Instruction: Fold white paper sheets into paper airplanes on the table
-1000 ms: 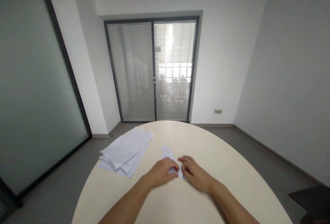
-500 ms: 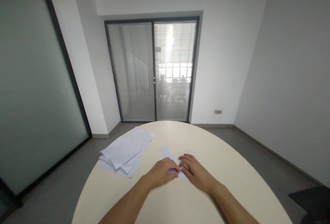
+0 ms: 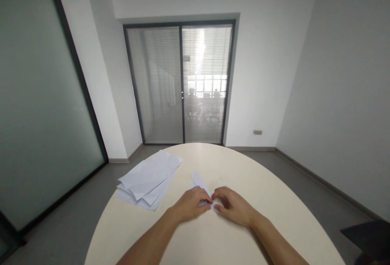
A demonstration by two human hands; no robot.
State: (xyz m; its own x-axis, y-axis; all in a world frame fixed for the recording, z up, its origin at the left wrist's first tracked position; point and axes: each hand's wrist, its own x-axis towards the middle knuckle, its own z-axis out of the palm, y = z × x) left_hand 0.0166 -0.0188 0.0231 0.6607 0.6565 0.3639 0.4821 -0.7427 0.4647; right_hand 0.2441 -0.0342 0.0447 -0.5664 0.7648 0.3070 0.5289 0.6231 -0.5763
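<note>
A narrow folded piece of white paper [image 3: 199, 179] lies on the round cream table [image 3: 198, 240], slanting from upper left to lower right under my fingers. My left hand [image 3: 193, 203] bends over its middle, thumb and fingers closed on the paper. My right hand [image 3: 233, 204] is at its lower right end, with curled fingertips and thumb closed around the edge there. The fingertips of both hands nearly meet, and part of the paper is hidden beneath them.
A loose stack of white paper sheets [image 3: 149, 179] lies on the left side of the table. Beyond the table's far edge is a glass door with blinds [image 3: 183, 86]. A dark object [image 3: 370, 236] stands at the lower right, beside the table.
My right hand has shifted slightly down, and its fingers have curled in towards the paper's lower right end. My left hand stays in place.
</note>
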